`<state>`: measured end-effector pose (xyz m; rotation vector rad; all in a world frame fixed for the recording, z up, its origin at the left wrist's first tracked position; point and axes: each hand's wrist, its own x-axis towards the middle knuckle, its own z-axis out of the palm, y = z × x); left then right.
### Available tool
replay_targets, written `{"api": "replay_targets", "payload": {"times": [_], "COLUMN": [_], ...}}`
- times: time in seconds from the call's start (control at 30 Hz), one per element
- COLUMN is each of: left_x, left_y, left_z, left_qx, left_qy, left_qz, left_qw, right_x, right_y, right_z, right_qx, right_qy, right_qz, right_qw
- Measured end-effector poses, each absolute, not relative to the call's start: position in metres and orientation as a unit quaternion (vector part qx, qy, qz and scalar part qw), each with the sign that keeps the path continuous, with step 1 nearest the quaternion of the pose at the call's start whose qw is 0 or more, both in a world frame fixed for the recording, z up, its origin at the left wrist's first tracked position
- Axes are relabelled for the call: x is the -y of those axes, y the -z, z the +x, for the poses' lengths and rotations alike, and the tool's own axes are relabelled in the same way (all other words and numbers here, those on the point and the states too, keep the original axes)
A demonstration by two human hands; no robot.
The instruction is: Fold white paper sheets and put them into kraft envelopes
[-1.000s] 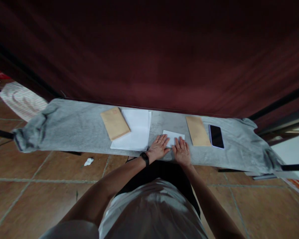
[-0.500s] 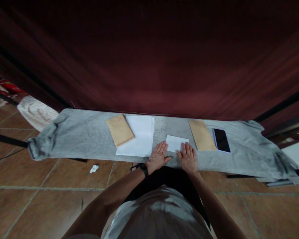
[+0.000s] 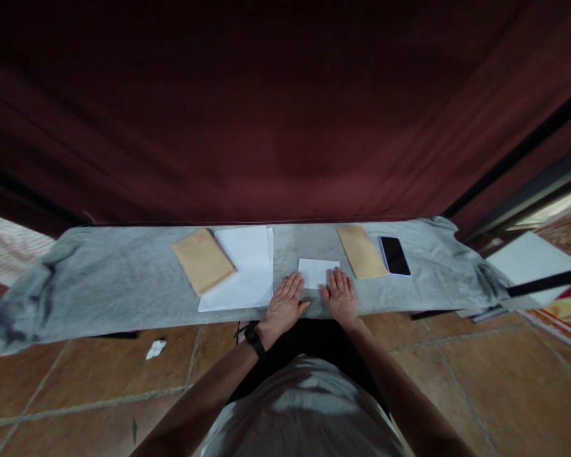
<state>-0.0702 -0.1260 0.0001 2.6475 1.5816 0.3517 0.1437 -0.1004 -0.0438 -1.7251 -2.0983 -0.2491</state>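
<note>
A small white piece of paper (image 3: pixel 316 271), perhaps folded, lies flat on the grey cloth between my hands. My left hand (image 3: pixel 285 303), with a black band on its wrist, rests palm down at the paper's left edge, fingers stretched out. Over its right edge lies my right hand (image 3: pixel 341 297), also flat with the fingers extended. To the left are large white sheets (image 3: pixel 252 266), partly under a stack of brown envelopes (image 3: pixel 202 259). Another brown envelope (image 3: pixel 361 252) lies right of the small paper, beside a phone (image 3: pixel 396 256) with a dark screen.
The grey cloth (image 3: pixel 124 273) covers a long narrow bench. A dark red panel (image 3: pixel 285 158) rises behind it. Black bars stand at both ends. On the tiled floor (image 3: pixel 95 374) lies a crumpled white scrap (image 3: pixel 155 349). A white board (image 3: pixel 533 266) is at the right.
The camera view has turned, so the bench and everything on it appear shifted left. My hands stay flat at the small white paper's edges; nothing was picked up.
</note>
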Motion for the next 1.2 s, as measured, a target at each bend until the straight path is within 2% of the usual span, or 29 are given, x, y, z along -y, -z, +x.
{"api": "replay_targets", "payload": {"times": [0.23,0.37,0.5,0.67,0.93,1.2], "left_x": [0.131,0.131,0.121,0.094,0.063,0.058], "left_y": [0.004,0.006,0.002,-0.004,0.004,0.019], "left_z": [-0.055,-0.054,-0.051,-0.044,-0.029,-0.029], "left_qx": [-0.462,-0.463,-0.486,-0.537,-0.574,-0.603], "left_qy": [-0.093,-0.091,-0.112,-0.121,-0.082,-0.103], "left_qz": [0.882,0.881,0.866,0.834,0.813,0.79], "left_qw": [0.031,0.032,0.03,0.033,0.055,0.036], "right_x": [0.1,0.094,0.089,0.08,0.064,0.066], "right_y": [0.035,0.024,0.017,0.014,0.018,0.028], "right_z": [0.141,0.134,0.125,0.117,0.115,0.134], "right_qx": [0.75,0.769,0.819,0.819,0.8,0.765], "right_qy": [0.072,0.023,-0.05,-0.08,-0.053,0.003], "right_qz": [-0.625,-0.609,-0.539,-0.524,-0.565,-0.617], "right_qw": [0.204,0.193,0.19,0.222,0.195,0.183]}}
